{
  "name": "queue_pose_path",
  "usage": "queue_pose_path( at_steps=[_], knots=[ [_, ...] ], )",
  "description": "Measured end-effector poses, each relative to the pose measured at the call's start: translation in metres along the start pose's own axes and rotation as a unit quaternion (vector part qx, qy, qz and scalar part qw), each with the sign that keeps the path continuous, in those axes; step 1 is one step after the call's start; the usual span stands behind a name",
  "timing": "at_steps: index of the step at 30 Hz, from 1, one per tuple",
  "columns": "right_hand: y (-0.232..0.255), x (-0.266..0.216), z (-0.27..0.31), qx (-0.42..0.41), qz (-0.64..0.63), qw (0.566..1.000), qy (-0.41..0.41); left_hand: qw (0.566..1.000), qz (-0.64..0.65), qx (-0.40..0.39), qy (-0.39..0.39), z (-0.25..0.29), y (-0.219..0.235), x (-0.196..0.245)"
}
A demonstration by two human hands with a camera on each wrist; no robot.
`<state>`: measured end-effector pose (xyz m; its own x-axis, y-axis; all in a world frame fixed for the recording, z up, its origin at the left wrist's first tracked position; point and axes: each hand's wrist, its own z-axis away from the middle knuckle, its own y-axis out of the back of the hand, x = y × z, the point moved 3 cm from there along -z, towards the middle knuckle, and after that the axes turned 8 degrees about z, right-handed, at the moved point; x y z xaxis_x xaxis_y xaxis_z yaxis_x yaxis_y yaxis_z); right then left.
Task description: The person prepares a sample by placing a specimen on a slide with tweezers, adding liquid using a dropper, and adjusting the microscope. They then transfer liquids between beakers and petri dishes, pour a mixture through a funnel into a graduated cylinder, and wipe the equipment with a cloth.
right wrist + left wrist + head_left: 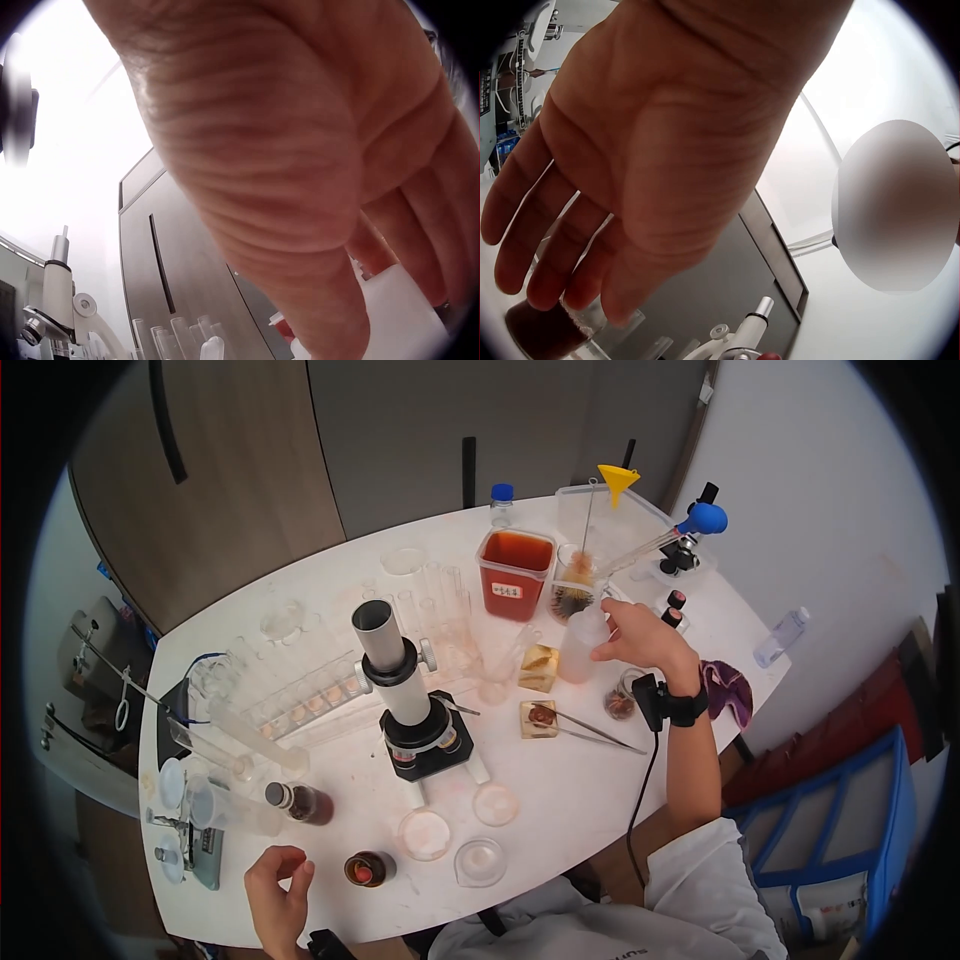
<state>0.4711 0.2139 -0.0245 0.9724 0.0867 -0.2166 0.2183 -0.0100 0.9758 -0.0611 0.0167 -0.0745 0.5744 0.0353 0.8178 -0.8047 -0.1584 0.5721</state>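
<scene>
My right hand (645,635) grips a translucent white plastic bottle (577,652) on the right half of the table; in the right wrist view the thumb and fingers go round the white bottle (397,311). Over the table's front left edge is my left hand (278,895), its fingers loosely bent and holding nothing. Close to it are an uncapped brown jar (370,870) with something red inside and a capped dark bottle (305,804). The left wrist view has the palm and relaxed fingers of the left hand (652,165).
A microscope (410,705) stands mid-table. Glass tubes in a rack (310,705) lie behind it. Resin blocks, tweezers (590,732) and a round jar (619,704) are near the right hand. Behind are a red-brown tub (515,575) and a blue-bulb pipette (705,518). Glass dishes (425,833) sit in front.
</scene>
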Motion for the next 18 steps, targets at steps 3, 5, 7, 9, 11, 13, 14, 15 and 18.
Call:
queue_pose_path(
  at_steps=[3,5,7,9,11,13,14,15,18],
  knots=[
    [-0.007,0.002,-0.002,0.008,-0.012,1.000,0.000,1.000,0.007,0.000,-0.001,0.003,-0.002,-0.001],
    [-0.009,-0.001,0.000,0.005,-0.018,1.000,-0.007,1.000,0.015,0.002,0.000,0.004,-0.003,0.000],
    [-0.011,-0.002,0.000,0.011,-0.020,1.000,-0.005,1.000,0.015,0.001,-0.002,0.005,-0.004,0.000],
    [-0.013,0.000,-0.001,0.025,-0.019,1.000,0.001,1.000,0.012,-0.002,-0.002,0.006,-0.004,0.002],
    [-0.015,0.000,0.000,0.033,-0.044,0.998,0.007,1.000,0.006,-0.005,0.001,0.004,-0.003,0.003],
    [-0.011,-0.006,0.002,0.045,-0.072,0.996,-0.003,1.000,0.006,-0.007,0.002,0.003,-0.004,0.004],
    [-0.007,-0.010,0.005,0.051,-0.087,0.995,-0.016,1.000,0.006,-0.007,0.003,0.003,-0.005,0.004],
    [-0.001,-0.015,0.008,0.057,-0.102,0.993,-0.028,1.000,0.007,-0.008,0.002,0.003,-0.006,0.004],
    [0.011,-0.024,0.011,0.081,-0.127,0.987,-0.059,1.000,0.009,-0.007,0.000,0.003,-0.007,0.006]
  ],
)
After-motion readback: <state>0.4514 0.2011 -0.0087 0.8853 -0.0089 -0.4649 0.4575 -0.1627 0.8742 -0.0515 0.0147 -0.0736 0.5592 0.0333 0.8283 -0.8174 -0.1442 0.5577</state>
